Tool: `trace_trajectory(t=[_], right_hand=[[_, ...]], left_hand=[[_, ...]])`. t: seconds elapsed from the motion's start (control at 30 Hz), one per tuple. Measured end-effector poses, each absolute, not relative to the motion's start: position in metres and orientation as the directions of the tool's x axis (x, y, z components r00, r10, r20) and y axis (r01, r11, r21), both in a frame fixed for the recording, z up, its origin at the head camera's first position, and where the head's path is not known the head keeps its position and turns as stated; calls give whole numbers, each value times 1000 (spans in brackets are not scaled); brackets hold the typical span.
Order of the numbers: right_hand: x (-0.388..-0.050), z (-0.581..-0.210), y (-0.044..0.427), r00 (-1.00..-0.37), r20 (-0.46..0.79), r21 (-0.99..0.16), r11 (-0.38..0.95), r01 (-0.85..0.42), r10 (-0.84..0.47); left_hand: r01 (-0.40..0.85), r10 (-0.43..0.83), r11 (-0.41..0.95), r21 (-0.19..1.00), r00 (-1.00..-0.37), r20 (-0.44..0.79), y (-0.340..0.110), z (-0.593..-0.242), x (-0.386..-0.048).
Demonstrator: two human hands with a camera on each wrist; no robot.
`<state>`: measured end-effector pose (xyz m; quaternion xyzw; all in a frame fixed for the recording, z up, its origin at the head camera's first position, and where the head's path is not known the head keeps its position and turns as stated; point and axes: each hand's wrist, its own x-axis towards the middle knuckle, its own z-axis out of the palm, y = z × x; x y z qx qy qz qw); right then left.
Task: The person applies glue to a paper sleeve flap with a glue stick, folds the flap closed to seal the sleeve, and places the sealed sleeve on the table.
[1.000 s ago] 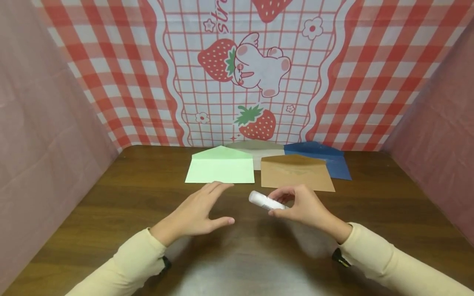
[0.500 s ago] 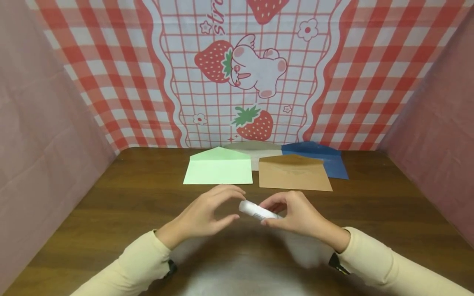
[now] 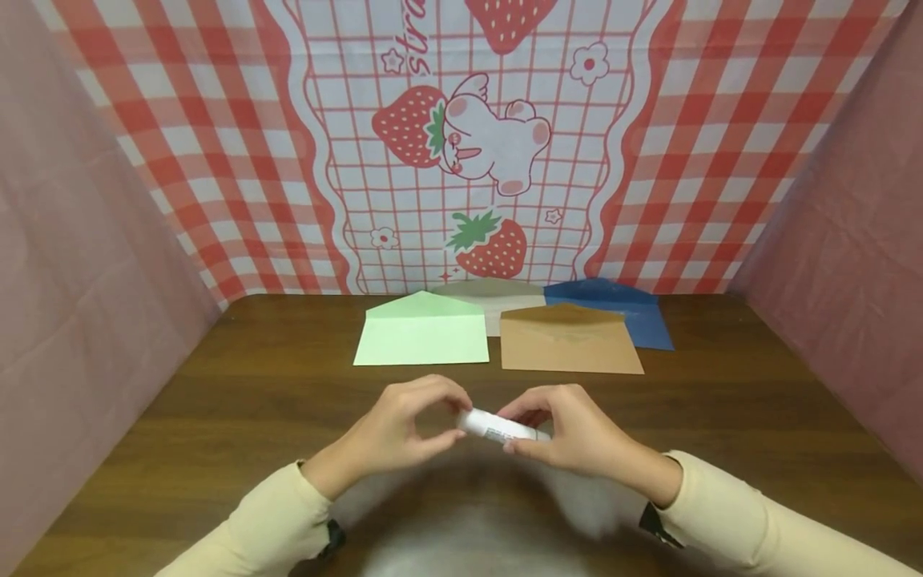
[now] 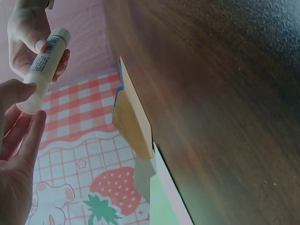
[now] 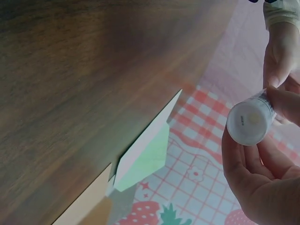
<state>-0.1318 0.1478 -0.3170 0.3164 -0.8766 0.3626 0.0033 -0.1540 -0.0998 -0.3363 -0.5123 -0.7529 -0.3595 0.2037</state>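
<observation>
Pink cloth (image 3: 86, 240) walls the left; from it the brown tabletop (image 3: 231, 401) gives my left arm room. The green envelope's (image 3: 424, 340) near edge lies just beyond my left hand (image 3: 392, 425), whose fingers pinch the left end of the white tube (image 3: 501, 427), held above the wood between my hands. The grey envelope (image 3: 493, 304) is partly hidden behind the green and tan ones. My right hand (image 3: 580, 429) grips the tube's other end, near the tan envelope (image 3: 570, 349), which covers part of the blue envelope (image 3: 645, 320). The tube's print is too small to read.
</observation>
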Motion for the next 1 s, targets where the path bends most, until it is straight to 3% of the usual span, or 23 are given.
trace_trajectory(t=[0.17, 0.27, 0.37, 0.47, 0.53, 0.6, 0.73, 0.83, 0.93, 1.0], right_hand=[[-128, -320, 147, -778, 300, -594, 530, -606, -553], [-126, -322, 146, -751, 370, -533, 537, -654, -547], [-126, -324, 145, -716, 438, -472, 538, -698, -544], [-127, -325, 146, -700, 469, -449, 537, -714, -539], [-128, -324, 146, -703, 465, -462, 529, -711, -538], [-129, -324, 147, -713, 449, -486, 523, -700, -538], [-129, -323, 149, -734, 413, -533, 511, -675, -540], [-129, -323, 149, -748, 394, -559, 507, -656, -534], [-129, -324, 149, -753, 384, -576, 499, -648, -534], [-129, -324, 149, -757, 380, -580, 501, -643, -532]], left_hand=[[876, 605, 216, 432, -467, 645, -98, -340, -151], [755, 561, 235, 612, -620, 549, -95, -340, -146], [540, 495, 267, 798, -787, 367, -91, -337, -142], [422, 466, 308, 853, -848, 252, -89, -332, -140], [474, 489, 324, 819, -825, 284, -90, -330, -141], [595, 534, 322, 737, -756, 377, -92, -330, -141], [834, 618, 299, 464, -540, 572, -93, -330, -142], [912, 650, 291, 288, -409, 640, -93, -331, -144], [934, 653, 275, 229, -356, 668, -92, -334, -145], [926, 640, 263, 271, -378, 669, -90, -335, -144]])
